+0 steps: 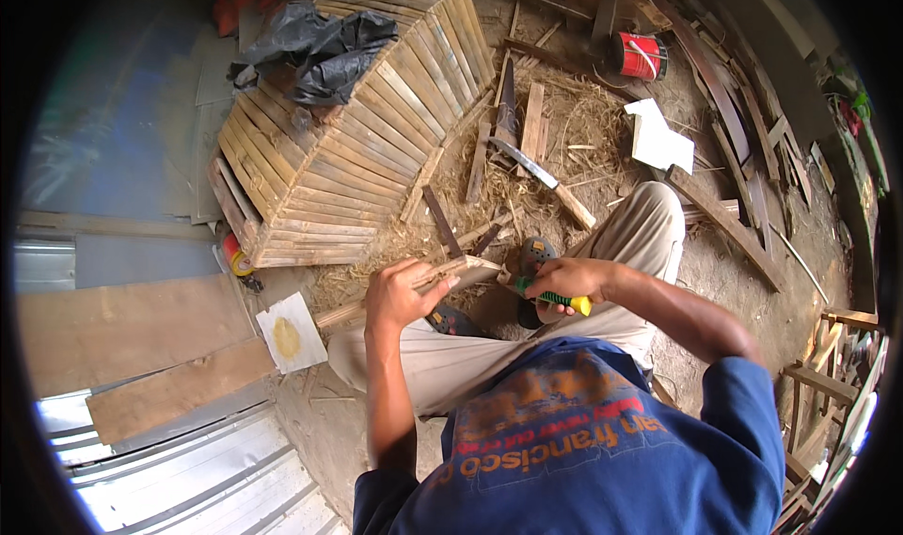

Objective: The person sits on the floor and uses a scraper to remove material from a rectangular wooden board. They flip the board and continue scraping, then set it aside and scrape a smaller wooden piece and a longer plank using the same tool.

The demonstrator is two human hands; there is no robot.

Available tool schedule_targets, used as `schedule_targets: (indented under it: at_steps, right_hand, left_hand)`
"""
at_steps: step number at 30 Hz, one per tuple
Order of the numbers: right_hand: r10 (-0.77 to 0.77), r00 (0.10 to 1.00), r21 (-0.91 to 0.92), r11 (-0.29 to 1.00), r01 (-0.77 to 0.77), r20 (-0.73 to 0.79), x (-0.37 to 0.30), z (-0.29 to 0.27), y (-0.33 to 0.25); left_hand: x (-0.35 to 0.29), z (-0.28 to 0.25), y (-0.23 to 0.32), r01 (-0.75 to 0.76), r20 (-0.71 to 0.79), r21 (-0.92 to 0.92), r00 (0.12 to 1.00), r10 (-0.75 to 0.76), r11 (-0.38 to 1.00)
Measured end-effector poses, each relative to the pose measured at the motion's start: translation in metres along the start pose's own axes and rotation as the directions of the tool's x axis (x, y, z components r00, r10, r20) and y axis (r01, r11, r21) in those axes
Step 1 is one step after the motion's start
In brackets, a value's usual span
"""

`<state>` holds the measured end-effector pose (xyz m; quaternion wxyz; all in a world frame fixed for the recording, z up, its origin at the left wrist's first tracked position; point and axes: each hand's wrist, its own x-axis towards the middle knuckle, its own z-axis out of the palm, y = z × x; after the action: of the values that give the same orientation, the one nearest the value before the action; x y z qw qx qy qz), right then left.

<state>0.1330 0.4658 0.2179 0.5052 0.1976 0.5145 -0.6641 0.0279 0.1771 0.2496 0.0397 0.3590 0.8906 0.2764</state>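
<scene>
My left hand point(400, 295) is closed round a split bamboo strip point(468, 266) that runs low across my lap, its pale cut end pointing right. My right hand point(572, 283) grips a tool with a green and yellow handle point(576, 303); its working end, close to the strip's end, is too small to make out. Beyond my hands, a large knife point(538, 170) with a pale wooden handle lies on the shaving-strewn ground. More dark sticks point(442, 221) lie just past my left hand.
A curved piece of slatted bamboo point(357, 149) stands at the far left, with a black plastic bag point(315, 50) on it. A red can point(641, 56), a white sheet point(660, 136) and wooden boards point(729, 229) lie to the right. Plywood point(132, 323) is at left.
</scene>
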Motion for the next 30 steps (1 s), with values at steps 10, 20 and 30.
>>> schedule_targets:
  at_steps: [10, 20, 30]
  right_hand:
    - [0.297, 0.944, -0.139, 0.95, -0.278, 0.143, 0.004, 0.006, -0.01]
    - [0.307, 0.95, -0.613, 0.763, -0.205, 0.064, -0.019, 0.023, -0.049]
    - [0.147, 0.989, -0.93, 0.358, -0.079, -0.027, -0.039, 0.05, -0.09]
  left_hand:
    - [-0.05, 0.013, 0.025, -0.1, -0.051, 0.042, 0.993, 0.103, 0.994]
    - [-0.071, 0.022, 0.034, -0.163, -0.026, 0.086, 0.986, 0.166, 0.983]
    - [-0.053, 0.012, 0.027, -0.086, -0.053, 0.042, 0.995, 0.089, 0.995]
